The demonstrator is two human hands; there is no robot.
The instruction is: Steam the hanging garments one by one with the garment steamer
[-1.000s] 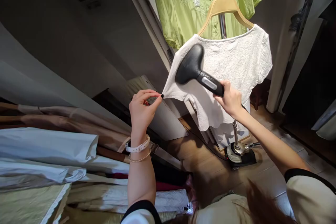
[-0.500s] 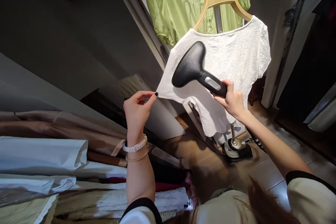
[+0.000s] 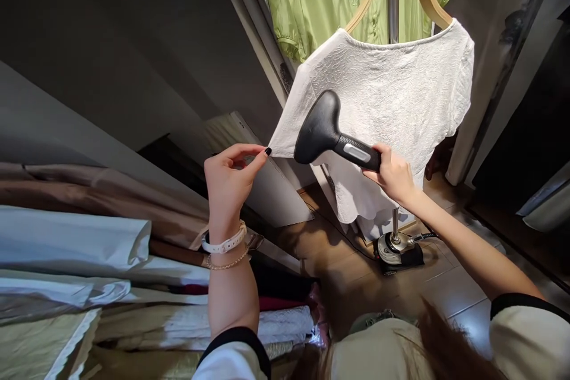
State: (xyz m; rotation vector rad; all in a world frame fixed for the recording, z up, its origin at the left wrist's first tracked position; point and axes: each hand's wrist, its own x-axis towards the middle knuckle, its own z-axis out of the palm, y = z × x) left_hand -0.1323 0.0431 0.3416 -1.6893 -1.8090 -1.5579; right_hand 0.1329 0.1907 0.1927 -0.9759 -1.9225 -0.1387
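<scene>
A white blouse (image 3: 392,83) is hung on a wooden hanger (image 3: 369,3), its sleeve pinched and pulled taut by the left hand (image 3: 229,181). A black steamer head (image 3: 318,127) is gripped by its handle in the closed right hand (image 3: 394,175), in front of the blouse. Behind the blouse a green shirt (image 3: 312,0) is hung; below it, a steamer base (image 3: 398,252) stands on the floor.
</scene>
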